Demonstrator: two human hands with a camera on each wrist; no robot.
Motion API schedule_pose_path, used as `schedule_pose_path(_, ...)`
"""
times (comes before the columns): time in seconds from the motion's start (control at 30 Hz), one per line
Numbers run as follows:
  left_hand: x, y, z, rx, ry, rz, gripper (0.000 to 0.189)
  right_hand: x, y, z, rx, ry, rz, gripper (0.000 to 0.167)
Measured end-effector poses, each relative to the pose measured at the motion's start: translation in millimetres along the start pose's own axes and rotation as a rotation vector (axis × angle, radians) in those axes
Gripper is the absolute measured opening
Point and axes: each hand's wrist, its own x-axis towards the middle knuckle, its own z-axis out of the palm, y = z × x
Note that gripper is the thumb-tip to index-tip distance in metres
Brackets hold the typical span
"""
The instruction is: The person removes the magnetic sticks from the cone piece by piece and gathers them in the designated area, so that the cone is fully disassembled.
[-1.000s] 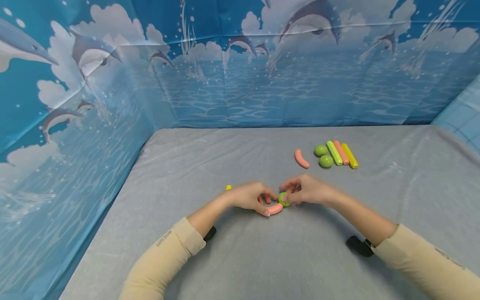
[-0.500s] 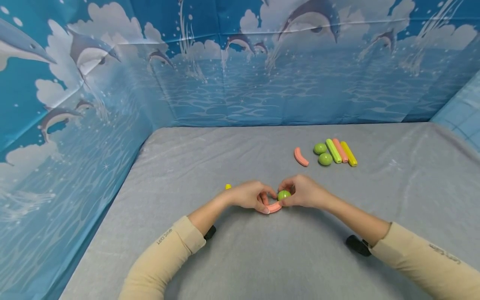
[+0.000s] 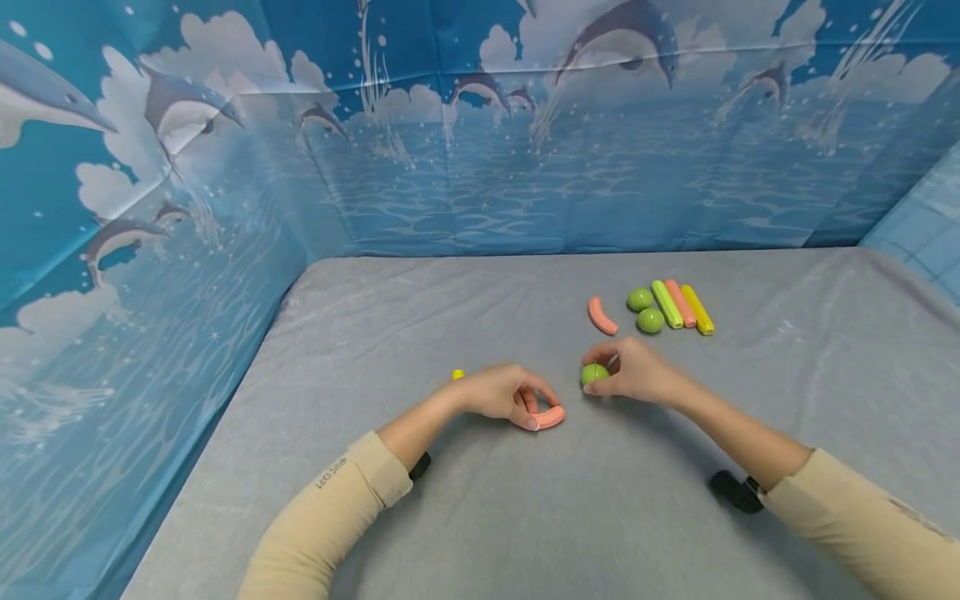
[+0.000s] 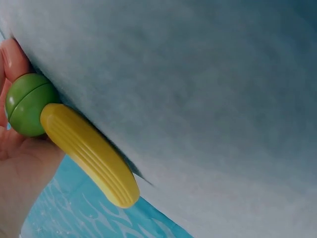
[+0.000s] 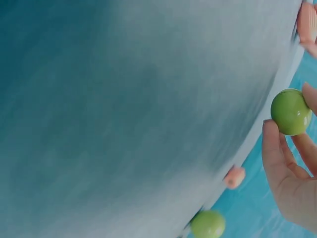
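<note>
My left hand [image 3: 504, 393] holds a pink curved stick [image 3: 551, 417] low over the grey surface, its thumb on the stick. In the left wrist view, a green ball [image 4: 30, 111] lies against that palm, with a yellow curved stick [image 4: 91, 156] touching it. In the head view the hand hides this ball, and only the yellow stick's tip shows behind the wrist. My right hand [image 3: 633, 372] pinches another green ball [image 3: 595, 374] between thumb and fingers, apart from the pink stick's end. The right wrist view shows this ball [image 5: 290, 112] at the fingertips.
Behind my right hand lie a loose pink curved stick [image 3: 602, 317] and two green balls [image 3: 649, 320]. Beside them are straight sticks in light green [image 3: 667, 304], pink [image 3: 681, 303] and yellow [image 3: 697, 310]. A dolphin-print cloth [image 3: 480, 183] hangs around the grey surface.
My right hand has drawn its green ball away from the pink curved stick's end, to the right and slightly back. My left hand has stayed nearly still.
</note>
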Motion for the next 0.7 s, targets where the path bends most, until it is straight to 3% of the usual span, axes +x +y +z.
schedule_pose_path(0.2, 0.4, -1.4, 0.1, -0.041, -0.002, -0.012, 0.035, -10.1, 15, -15, 0.023, 0.077, 0.027, 0.039)
schedule_pose_path(0.4, -0.3, -1.1, 0.9, -0.053, 0.004, -0.031, 0.035, -19.7, 26, -29, 0.032, 0.119, 0.133, 0.045)
schedule_pose_path(0.7, -1.1, -0.2, 0.3, -0.055, 0.000, -0.022, 0.036, -22.1, 45, -44, 0.013, 0.171, 0.194, 0.046)
